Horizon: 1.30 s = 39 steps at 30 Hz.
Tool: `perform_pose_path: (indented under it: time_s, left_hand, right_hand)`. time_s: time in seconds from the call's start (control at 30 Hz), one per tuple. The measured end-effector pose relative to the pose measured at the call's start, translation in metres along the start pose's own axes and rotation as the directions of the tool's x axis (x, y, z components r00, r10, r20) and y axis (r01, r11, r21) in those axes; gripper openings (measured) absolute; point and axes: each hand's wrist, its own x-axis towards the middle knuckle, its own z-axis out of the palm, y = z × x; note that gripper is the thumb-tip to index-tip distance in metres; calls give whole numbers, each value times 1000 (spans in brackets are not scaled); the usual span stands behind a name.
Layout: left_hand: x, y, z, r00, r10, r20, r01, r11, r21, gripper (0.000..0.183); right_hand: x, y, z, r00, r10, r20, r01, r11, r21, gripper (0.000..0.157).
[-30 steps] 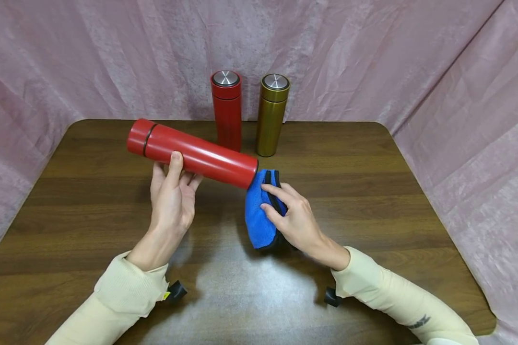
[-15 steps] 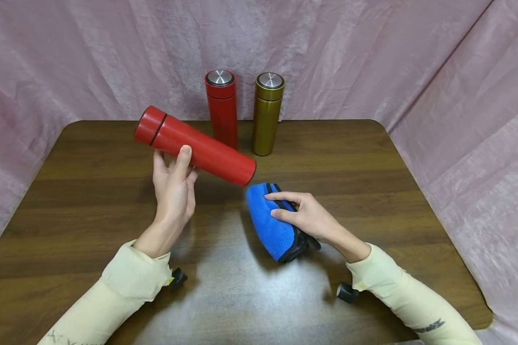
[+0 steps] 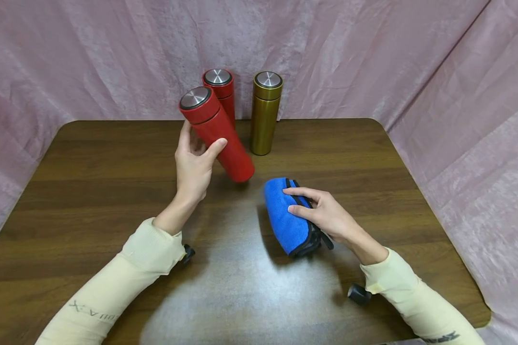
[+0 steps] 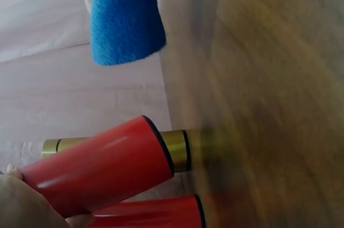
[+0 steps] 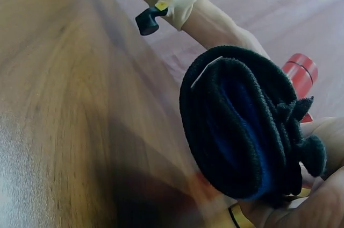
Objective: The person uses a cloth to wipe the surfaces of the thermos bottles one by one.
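A red thermos flask [image 3: 222, 134] with a silver-topped lid is gripped around its body by my left hand [image 3: 194, 167]. It leans, lid up and to the left, and the left wrist view shows its black-edged base [image 4: 161, 144] held off the table. My right hand [image 3: 328, 213] pinches a folded blue cloth [image 3: 282, 218] with black edging, holding it above the table right of the flask. In the right wrist view the rolled layers of the cloth [image 5: 236, 126] face the camera and hide most of the fingers.
Behind the held flask a second red thermos [image 3: 227, 96] stands upright, partly covered by it. A gold thermos [image 3: 266, 115] stands to its right. The wooden table [image 3: 112, 191] ends at pink curtains [image 3: 336, 57] at the back and sides.
The left hand has tilted the red thermos from nearly level to more upright, shifting right. The cloth has come away from its base, moving right and toward me with the right hand.
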Motion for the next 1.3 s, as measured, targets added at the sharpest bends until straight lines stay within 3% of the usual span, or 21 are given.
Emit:
perform_pose_path:
  time_s: [0.2, 0.47, 0.8, 1.03, 1.3]
  left_hand:
    - [8, -7, 8, 995, -17, 98, 7, 995, 102, 80]
    - [20, -18, 16, 985, -31, 170, -12, 970, 243, 79]
    - [24, -30, 20, 977, -102, 187, 37, 946, 321, 85]
    - [23, -36, 17, 975, -88, 204, 3, 923, 384, 87]
    - [18, -39, 17, 969, -97, 225, -6, 908, 420, 85]
  right_hand:
    - [-2, 2, -4, 999, 36, -24, -35, 999, 33, 45]
    - [-4, 4, -10, 997, 66, -36, -62, 995, 81, 47]
    - [-7, 6, -14, 996, 82, -44, -78, 992, 102, 48]
    - [-8, 5, -18, 995, 88, -53, -81, 989, 126, 48]
    - [-3, -1, -40, 996, 39, -84, -34, 998, 57, 56]
